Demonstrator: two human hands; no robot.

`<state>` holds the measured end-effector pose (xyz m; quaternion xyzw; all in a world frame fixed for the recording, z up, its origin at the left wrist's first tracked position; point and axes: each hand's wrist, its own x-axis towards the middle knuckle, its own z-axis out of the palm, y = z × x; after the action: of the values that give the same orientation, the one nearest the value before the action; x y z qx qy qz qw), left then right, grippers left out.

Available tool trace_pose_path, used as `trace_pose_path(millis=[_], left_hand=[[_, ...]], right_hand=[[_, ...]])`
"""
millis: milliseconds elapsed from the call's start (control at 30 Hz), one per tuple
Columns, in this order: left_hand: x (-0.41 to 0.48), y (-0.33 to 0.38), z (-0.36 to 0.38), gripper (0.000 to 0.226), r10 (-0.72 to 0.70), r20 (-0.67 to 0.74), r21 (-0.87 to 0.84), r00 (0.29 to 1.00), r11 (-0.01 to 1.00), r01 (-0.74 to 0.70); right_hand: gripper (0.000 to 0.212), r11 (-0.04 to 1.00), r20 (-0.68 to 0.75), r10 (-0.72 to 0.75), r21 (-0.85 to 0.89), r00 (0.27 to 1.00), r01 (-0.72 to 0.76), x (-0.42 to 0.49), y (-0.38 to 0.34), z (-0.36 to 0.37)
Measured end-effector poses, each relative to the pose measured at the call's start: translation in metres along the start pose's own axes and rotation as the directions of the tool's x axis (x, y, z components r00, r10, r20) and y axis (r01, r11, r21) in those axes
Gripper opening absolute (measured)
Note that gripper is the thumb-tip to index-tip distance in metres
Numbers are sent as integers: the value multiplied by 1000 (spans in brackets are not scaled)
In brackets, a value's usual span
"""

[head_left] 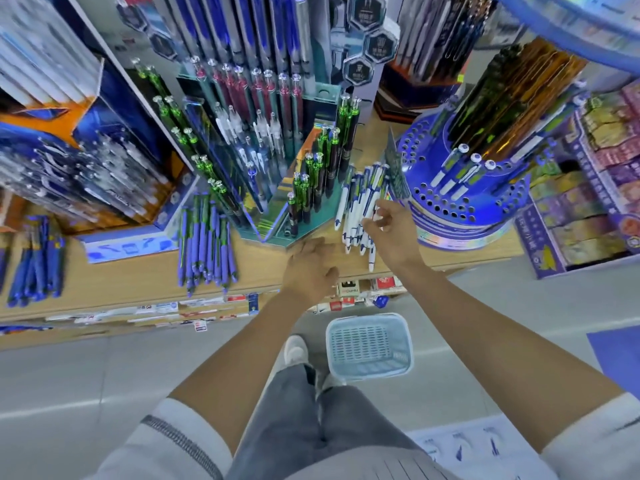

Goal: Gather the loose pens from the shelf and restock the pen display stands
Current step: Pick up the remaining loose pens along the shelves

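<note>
Most pens are lying loose along the shelf's (138,275) front edge: white pens (356,209) under my right hand (388,226), its fingers spreading wide; my left hand (310,268), curling empty, is hovering beside. Round stand (460,202) is showing many empty holes.

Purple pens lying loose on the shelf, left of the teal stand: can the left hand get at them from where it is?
Probably yes. The left hand hovers over bare shelf, and the purple pens lie flat with nothing between.
</note>
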<state>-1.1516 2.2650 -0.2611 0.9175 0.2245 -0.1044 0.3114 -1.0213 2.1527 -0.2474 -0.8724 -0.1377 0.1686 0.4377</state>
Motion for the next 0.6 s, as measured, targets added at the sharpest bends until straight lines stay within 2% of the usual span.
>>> trace_pose_path(millis=[67,133,233,300,400,467,533,600], left_hand=[[-10,-6,-3,39,35,-134,-80,990,996,-46],[-29,-16,-6,29,39,-311,-130,950,988,-84],[-63,-42,-12,17,-31,-544,-137,839,989,-52],[-85,-70,-15,25,-121,-600,-115,791,991,64],[-115,-119,-25,43,-313,-579,-58,753,937,345],[-131,-150,-34,52,-446,-440,-20,780,873,488],[-141,-180,-42,65,-483,-303,35,821,856,517],[-145,-201,-51,68,-435,-216,94,874,882,462]], right_hand=[[29,995,-48,-81,57,996,84,-17,-10,3],[17,978,-30,-160,132,987,163,-38,-22,13],[18,959,151,-275,110,950,260,-69,-34,46],[16,946,283,-321,51,904,321,-87,-37,73],[32,895,432,-290,-195,854,402,-106,-28,111],[43,833,460,-200,-385,865,398,-114,-25,125],[42,821,381,-153,-465,912,332,-120,-36,134],[32,813,288,-223,-472,931,341,-126,-57,147]])
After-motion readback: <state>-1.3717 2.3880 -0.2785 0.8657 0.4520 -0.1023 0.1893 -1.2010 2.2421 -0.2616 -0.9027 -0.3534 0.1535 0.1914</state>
